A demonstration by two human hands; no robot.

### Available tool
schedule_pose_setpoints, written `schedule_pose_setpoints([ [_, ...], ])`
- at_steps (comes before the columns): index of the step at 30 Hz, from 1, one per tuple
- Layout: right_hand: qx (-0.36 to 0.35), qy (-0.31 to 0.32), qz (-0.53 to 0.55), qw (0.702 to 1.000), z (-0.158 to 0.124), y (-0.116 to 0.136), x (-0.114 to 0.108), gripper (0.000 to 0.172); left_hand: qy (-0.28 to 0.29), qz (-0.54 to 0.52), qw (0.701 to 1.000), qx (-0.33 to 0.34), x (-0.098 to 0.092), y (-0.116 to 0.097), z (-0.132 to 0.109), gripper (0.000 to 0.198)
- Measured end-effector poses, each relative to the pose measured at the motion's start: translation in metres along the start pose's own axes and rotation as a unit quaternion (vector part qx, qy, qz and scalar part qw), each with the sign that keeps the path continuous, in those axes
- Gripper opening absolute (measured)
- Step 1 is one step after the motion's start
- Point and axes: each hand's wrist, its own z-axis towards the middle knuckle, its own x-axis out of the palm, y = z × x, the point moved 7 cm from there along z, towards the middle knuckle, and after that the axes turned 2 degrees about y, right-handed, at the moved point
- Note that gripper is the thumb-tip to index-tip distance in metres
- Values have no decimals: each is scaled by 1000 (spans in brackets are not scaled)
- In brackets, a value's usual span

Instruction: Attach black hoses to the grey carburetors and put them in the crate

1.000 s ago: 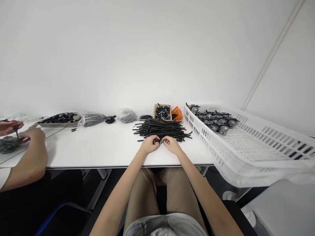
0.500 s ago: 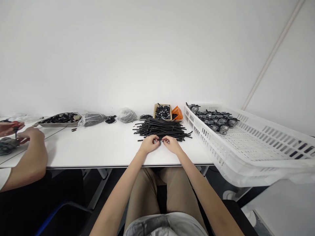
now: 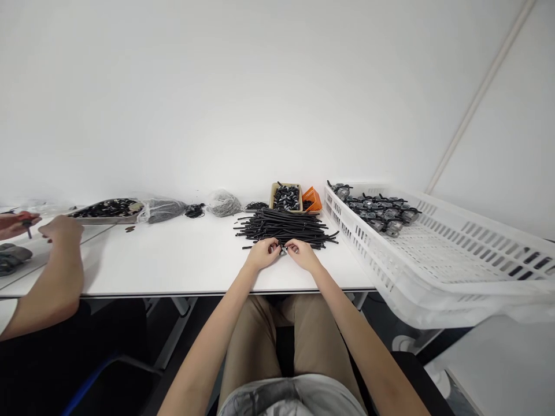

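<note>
Two changes, neither large. At the far left, a co-worker's hand [image 3: 65, 229] has lifted off the grey crumpled bundle [image 3: 13, 257] it was pressing a second ago. The bundle now lies alone on the white counter [image 3: 173, 260], with the other hand beside it on a red-handled tool [image 3: 26, 222].

Your own hands have barely moved. Your left hand [image 3: 262, 254] and right hand [image 3: 303, 254] are still drawn together at the near edge of the counter, fingers curled in and pinched from both sides on a short black rubber tube [image 3: 283, 249]. A small pale glint shows where the fingertips meet, too small for you to identify. The tube sits between the two hands, touching both and just above the counter top.

Just beyond your knuckles lies the heap of long black rubber tubes [image 3: 284, 226], with neither hand touching it. Further right, the white slotted plastic crate [image 3: 455, 248] stands well apart from your hands.
</note>
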Motion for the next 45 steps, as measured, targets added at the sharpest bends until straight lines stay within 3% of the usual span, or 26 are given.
schedule_pose_setpoints([
  [17, 10, 1, -7, 1000, 0, -2, 1, 20, -1, 9, 1000, -18, -5, -4, 0, 20],
  [30, 10, 5, -8, 1000, 0, -1, 1, 21, -4, -17, 999, -46, -2, 7, 1, 20],
  [45, 8, 6, -4, 1000, 0, -3, 2, 20, -42, -15, 998, -41, -6, 9, -1, 24],
])
